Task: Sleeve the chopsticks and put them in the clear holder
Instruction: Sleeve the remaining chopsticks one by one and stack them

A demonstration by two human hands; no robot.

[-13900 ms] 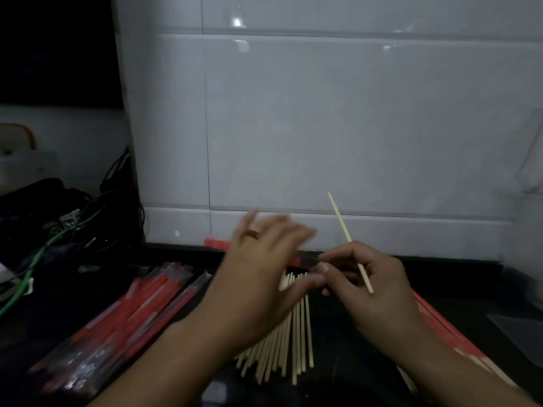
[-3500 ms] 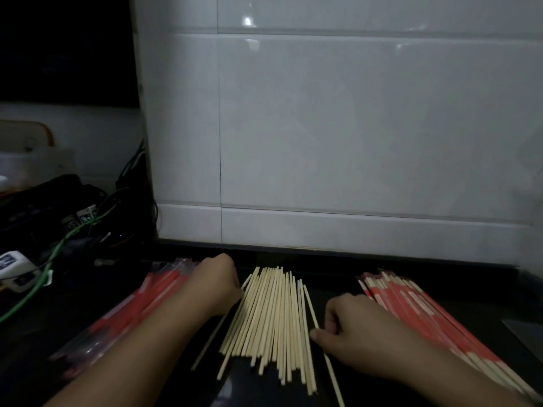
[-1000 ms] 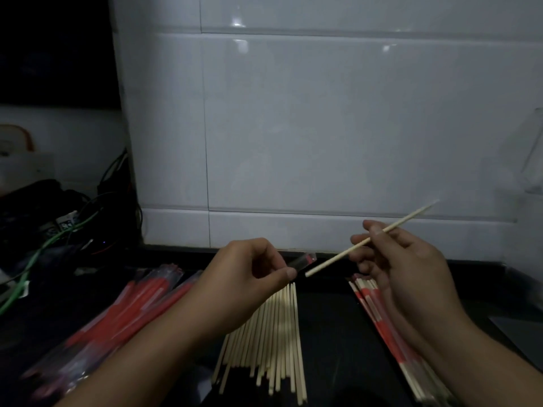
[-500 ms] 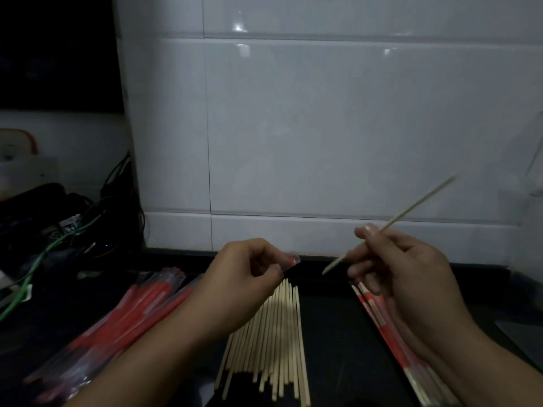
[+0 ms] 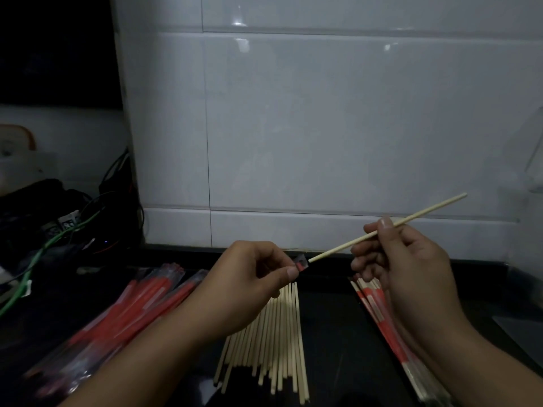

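My left hand (image 5: 249, 277) pinches the open end of a red and clear sleeve (image 5: 301, 264); the rest of the sleeve is hidden under the hand. My right hand (image 5: 402, 265) pinches a bare wooden chopstick (image 5: 338, 249) that slants up to the right. The chopstick's lower tip sits right at the sleeve's mouth. Below my hands a pile of bare chopsticks (image 5: 276, 333) lies on the black counter (image 5: 332, 318). A clear holder (image 5: 534, 160) shows faintly at the right edge.
Empty red sleeves (image 5: 126, 315) lie in a heap at the left. Sleeved chopsticks (image 5: 385, 321) lie in a row at the right, under my right wrist. Cables and dark gear (image 5: 58, 227) crowd the far left. A white tiled wall (image 5: 323, 127) stands close behind.
Half a second ago the chopstick's tip was apart from the sleeve; my right hand has brought it down and left to the sleeve's mouth. My left hand has stayed put.
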